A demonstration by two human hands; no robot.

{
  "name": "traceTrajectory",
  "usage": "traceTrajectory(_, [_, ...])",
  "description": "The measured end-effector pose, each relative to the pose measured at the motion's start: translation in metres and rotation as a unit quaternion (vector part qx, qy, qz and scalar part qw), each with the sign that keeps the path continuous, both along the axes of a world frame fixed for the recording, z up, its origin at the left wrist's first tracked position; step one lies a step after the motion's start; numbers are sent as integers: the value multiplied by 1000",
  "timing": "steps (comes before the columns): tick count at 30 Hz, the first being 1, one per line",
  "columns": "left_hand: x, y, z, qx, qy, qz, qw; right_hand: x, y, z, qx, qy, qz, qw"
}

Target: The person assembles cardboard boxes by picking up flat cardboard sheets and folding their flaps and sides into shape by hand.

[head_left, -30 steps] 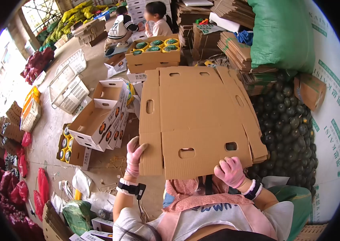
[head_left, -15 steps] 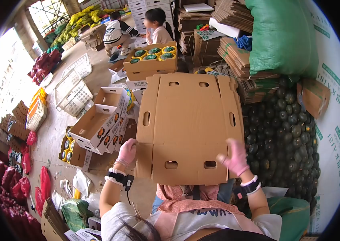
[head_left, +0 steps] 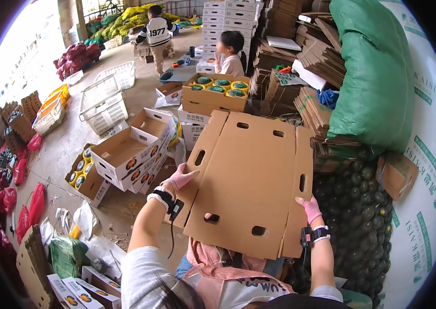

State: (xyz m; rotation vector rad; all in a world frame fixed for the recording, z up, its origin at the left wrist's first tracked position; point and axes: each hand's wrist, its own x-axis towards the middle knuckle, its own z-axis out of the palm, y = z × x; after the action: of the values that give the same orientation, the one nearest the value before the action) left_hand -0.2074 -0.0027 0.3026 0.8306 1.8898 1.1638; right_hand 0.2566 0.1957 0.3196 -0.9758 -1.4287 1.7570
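In front of my body lies an unfolded cardboard box blank (head_left: 249, 175), brown side up, with oval handle slots and creased side flaps. It is slightly turned, its near edge over my lap. My left hand (head_left: 181, 178), in a pink glove, grips the left flap, thumb side on top. At the right flap's edge is my right hand (head_left: 309, 208), also pink-gloved; its thumb lies on the board and its other fingers are hidden beneath. Whatever supports the blank is out of sight.
Left of the blank stand stacked open white boxes (head_left: 130, 149). Beyond it, a box of green-topped round produce (head_left: 217, 86) sits near two people. Many dark green round fruits (head_left: 352, 221) lie at right, below a big green sack (head_left: 375, 72). White crates (head_left: 105, 110) stand on the floor.
The cardboard blank has turned slightly and shifted. My right hand, fingers spread before, has closed on its right edge. My left hand has moved onto the left flap. The view has shifted.
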Motion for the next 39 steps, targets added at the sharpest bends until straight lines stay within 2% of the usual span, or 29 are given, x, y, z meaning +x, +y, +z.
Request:
traceTrajectory(1, [4, -4, 1, -33, 21, 17, 999, -2, -4, 4, 17, -14, -7, 1000])
traceTrajectory(2, [-1, 0, -27, -34, 62, 63, 996, -4, -5, 2, 32, -5, -11, 999])
traceTrajectory(4, [0, -7, -17, -34, -16, 102, 994, -5, -6, 0, 64, 8, -21, 998])
traceTrajectory(7, [16, -30, -14, 79, 1, 119, 990, -9, -18, 29, 10, 88, 19, 996])
traceTrajectory(10, [25, -49, -19, 147, 32, 133, 979, -11, -13, 30, 43, 49, 47, 997])
traceTrajectory(12, [23, -57, -27, 150, 54, 126, 979, -20, -2, 23, 60, -14, 32, 998])
traceTrajectory(13, [21, -58, -33, 113, 78, 115, 984, -22, -1, 16, 62, -49, 25, 997])
traceTrajectory(16, [32, -62, -34, 54, 174, 110, 977, -26, 2, -3, 115, -328, -8, 938])
traceTrajectory(19, [32, -64, -26, 63, 113, 99, 987, -23, -17, 0, 98, -316, -71, 941])
traceTrajectory(20, [35, -65, -20, 7, 150, 94, 984, -20, -20, 6, 85, -314, -86, 942])
traceTrajectory(22, [47, -72, 6, -107, 221, 78, 966, -9, -20, 1, 108, -408, -45, 905])
traceTrajectory(24, [61, -75, 10, -90, 235, 98, 963, -10, -38, 14, 156, -469, -31, 869])
traceTrajectory(26, [60, -74, 26, -116, 250, 100, 956, -18, -50, 42, 132, -535, -27, 834])
traceTrajectory(27, [58, -76, 33, -115, 260, 87, 955, -21, -54, 56, 136, -579, -24, 804])
traceTrajectory(28, [59, -81, 39, -92, 316, 77, 941, -21, -56, 67, 140, -562, -18, 815])
traceTrajectory(31, [58, -86, 70, -96, 373, 19, 923, -18, -53, 86, 156, -606, 35, 779])
traceTrajectory(34, [89, -75, 98, -283, 440, -73, 849, -36, -76, 93, 229, -689, 65, 685])
traceTrajectory(35, [96, -72, 90, -262, 475, -143, 828, -44, -78, 81, 242, -726, 68, 640])
traceTrajectory(36, [99, -77, 77, -147, 524, -189, 817, -49, -87, 74, 308, -718, 62, 621])
traceTrajectory(38, [95, -64, 77, -94, 449, -351, 816, -57, -95, 71, 442, -655, 182, 586])
traceTrajectory(39, [94, -63, 79, -68, 485, -396, 777, -56, -94, 75, 472, -575, 263, 614])
